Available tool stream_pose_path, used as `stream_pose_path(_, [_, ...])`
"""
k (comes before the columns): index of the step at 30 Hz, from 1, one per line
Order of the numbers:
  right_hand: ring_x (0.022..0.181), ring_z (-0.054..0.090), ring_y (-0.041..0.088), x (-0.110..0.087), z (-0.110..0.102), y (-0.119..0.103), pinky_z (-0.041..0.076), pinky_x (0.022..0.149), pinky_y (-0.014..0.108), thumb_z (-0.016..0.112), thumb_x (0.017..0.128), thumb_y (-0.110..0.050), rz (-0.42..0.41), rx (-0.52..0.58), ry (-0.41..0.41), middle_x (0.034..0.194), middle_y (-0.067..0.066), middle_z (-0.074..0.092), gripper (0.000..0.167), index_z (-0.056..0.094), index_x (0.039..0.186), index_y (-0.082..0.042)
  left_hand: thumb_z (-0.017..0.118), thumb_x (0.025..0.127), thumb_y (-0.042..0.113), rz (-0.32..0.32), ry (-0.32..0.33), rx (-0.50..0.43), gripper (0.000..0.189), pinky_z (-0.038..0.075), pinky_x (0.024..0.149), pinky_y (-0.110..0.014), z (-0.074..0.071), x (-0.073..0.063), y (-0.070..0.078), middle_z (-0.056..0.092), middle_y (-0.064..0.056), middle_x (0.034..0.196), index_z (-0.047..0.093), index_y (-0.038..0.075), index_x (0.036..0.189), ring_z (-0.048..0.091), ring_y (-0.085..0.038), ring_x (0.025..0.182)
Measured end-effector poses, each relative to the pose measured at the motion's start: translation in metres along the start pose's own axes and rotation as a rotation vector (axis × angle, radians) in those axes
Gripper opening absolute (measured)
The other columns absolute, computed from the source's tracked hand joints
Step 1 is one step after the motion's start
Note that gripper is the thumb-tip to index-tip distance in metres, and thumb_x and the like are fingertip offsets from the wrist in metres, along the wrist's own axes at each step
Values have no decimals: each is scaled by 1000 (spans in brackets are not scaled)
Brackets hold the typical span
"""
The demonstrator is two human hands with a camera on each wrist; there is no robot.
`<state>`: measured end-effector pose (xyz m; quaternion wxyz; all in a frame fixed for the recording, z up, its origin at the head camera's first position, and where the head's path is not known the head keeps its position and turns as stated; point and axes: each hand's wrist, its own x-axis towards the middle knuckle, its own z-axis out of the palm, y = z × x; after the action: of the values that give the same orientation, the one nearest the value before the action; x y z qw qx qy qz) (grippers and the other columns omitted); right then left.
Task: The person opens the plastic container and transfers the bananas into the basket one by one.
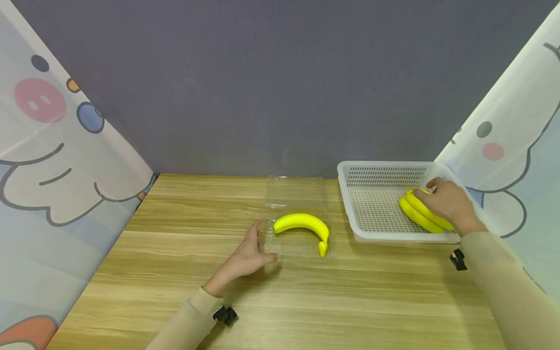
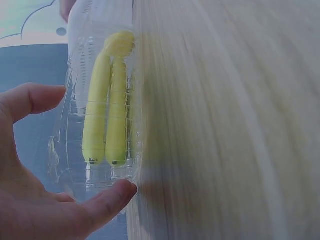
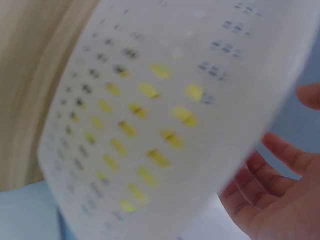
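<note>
Beige sleeve (image 1: pixel 503 282) leads to right hand (image 1: pixel 450 201) at bananas (image 1: pixel 420 218) in basket (image 1: pixel 393 236), tabletop's (image 1: pixel 350 301) back-right corner; its grip I cannot tell. Left hand (image 1: pixel 245 255), grasping nothing, is beside clamshell (image 1: pixel 290 247) holding banana bunch (image 1: pixel 306 221).

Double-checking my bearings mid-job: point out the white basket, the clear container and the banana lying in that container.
White basket (image 1: pixel 393 236), head view: front rim.
Clear container (image 1: pixel 297 244), head view: bare base floor.
Banana (image 1: pixel 304 220), head view: middle of its curve.
</note>
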<state>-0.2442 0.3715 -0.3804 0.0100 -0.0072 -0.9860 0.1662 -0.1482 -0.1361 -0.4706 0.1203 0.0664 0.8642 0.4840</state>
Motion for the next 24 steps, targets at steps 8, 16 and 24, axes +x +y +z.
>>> stream_pose_path(8, [96,57,48,-4,-9,-28,47,76,59,48,100,-53,-68,11,37,114,37,58,71,52,124,13,83,80,34,7,3,5,115,43,103,-64,-1,1,-1,27,-27,158,6,11,163,44,-45,134])
stream_pose_path(16, [100,57,48,-10,-10,-50,46,84,63,49,100,-54,-137,-11,52,115,36,59,72,56,124,14,83,80,34,5,-2,0,115,41,104,-65,-1,1,-1,25,-27,159,6,12,163,41,-46,136])
stream_pose_path(24, [104,56,47,-17,-9,-76,46,86,64,51,99,-51,-191,-24,66,119,33,60,66,59,125,9,84,79,34,-1,2,3,116,44,103,-63,-1,1,-1,30,-27,155,7,12,163,45,-43,132])
